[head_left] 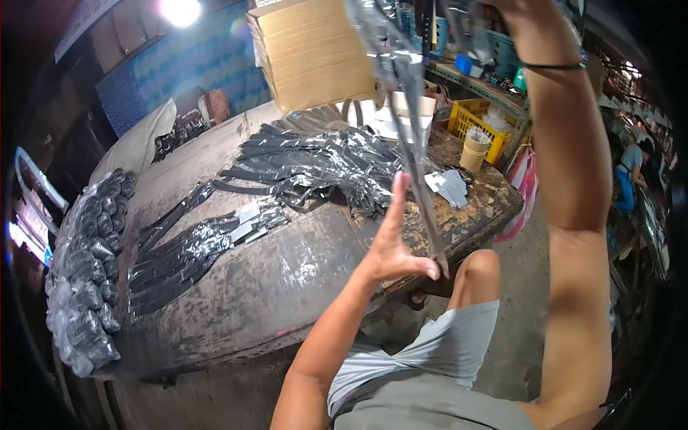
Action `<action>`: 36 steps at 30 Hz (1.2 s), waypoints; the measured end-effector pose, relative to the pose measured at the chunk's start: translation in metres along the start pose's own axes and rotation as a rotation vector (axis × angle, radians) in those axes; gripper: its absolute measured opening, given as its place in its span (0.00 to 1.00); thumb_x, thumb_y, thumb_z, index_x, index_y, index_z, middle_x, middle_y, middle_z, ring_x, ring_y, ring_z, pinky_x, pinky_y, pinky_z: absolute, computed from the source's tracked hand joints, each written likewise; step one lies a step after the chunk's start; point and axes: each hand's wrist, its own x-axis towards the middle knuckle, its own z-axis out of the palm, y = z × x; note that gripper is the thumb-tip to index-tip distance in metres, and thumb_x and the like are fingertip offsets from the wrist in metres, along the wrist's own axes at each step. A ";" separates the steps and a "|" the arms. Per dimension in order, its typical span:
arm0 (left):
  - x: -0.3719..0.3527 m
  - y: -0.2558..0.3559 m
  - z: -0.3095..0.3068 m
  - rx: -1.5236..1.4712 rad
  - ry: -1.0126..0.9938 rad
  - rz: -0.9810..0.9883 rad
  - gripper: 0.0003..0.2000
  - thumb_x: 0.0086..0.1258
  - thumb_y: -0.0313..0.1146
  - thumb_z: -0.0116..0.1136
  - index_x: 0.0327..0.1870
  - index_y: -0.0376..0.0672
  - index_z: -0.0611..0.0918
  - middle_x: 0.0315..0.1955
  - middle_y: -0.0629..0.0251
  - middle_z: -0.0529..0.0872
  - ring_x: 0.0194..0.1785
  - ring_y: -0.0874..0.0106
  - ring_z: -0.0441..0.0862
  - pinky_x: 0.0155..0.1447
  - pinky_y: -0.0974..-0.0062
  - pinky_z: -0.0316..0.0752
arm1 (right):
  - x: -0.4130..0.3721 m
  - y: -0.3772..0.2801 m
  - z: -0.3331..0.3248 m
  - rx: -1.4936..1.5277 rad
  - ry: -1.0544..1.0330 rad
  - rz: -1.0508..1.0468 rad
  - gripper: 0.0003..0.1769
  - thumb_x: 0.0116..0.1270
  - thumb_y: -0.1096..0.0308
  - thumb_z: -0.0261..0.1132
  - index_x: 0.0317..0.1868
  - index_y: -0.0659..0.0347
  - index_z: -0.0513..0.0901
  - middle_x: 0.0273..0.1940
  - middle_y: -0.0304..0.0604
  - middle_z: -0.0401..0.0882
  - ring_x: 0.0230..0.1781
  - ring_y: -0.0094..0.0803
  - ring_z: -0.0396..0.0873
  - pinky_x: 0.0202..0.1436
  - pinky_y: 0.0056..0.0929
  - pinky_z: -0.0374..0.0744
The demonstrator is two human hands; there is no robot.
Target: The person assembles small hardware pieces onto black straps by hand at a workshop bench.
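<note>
- Our left hand (pixel 390 247) was spread wide with straight fingers, its thumb just beside the lower end of a plastic-wrapped strap (pixel 410 122) that hung above the counter's (pixel 272 287) near edge.
- Our right hand (pixel 512 7) was raised high above the counter and cut off from view; we could not tell its grip.
- More wrapped straps (pixel 315 161) lay heaped on the counter, with cardboard boxes (pixel 312 54) at its far end.

straps (pixel 315 161): black, in shiny clear wrap | tabletop (pixel 272 287): mottled grey-brown | left-edge bundles (pixel 89 272): dark grey | boxes (pixel 315 54): tan | crate (pixel 466 115): yellow | shorts (pixel 437 351): pale grey | wristband (pixel 552 66): black
</note>
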 end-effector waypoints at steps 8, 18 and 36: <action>-0.004 0.018 0.041 -0.702 -0.237 -0.288 0.68 0.24 0.59 0.82 0.70 0.34 0.55 0.62 0.60 0.67 0.65 0.69 0.64 0.69 0.67 0.59 | -0.037 0.035 -0.061 0.154 0.025 -0.106 0.14 0.62 0.56 0.64 0.30 0.60 0.80 0.26 0.38 0.74 0.22 0.23 0.67 0.21 0.24 0.63; -0.048 0.053 0.063 -1.271 -0.673 -0.643 0.35 0.45 0.39 0.82 0.53 0.30 0.78 0.43 0.64 0.85 0.46 0.77 0.79 0.48 0.76 0.76 | -0.043 0.080 -0.092 0.319 0.031 -0.099 0.17 0.62 0.55 0.60 0.36 0.63 0.81 0.34 0.46 0.76 0.29 0.33 0.72 0.30 0.33 0.71; -0.137 0.144 -0.248 0.494 -0.759 -1.637 0.27 0.56 0.57 0.67 0.46 0.41 0.84 0.33 0.56 0.85 0.40 0.62 0.82 0.48 0.65 0.76 | -0.189 0.158 0.086 -0.120 -0.872 0.429 0.24 0.48 0.52 0.73 0.34 0.64 0.77 0.24 0.39 0.73 0.26 0.27 0.74 0.32 0.28 0.72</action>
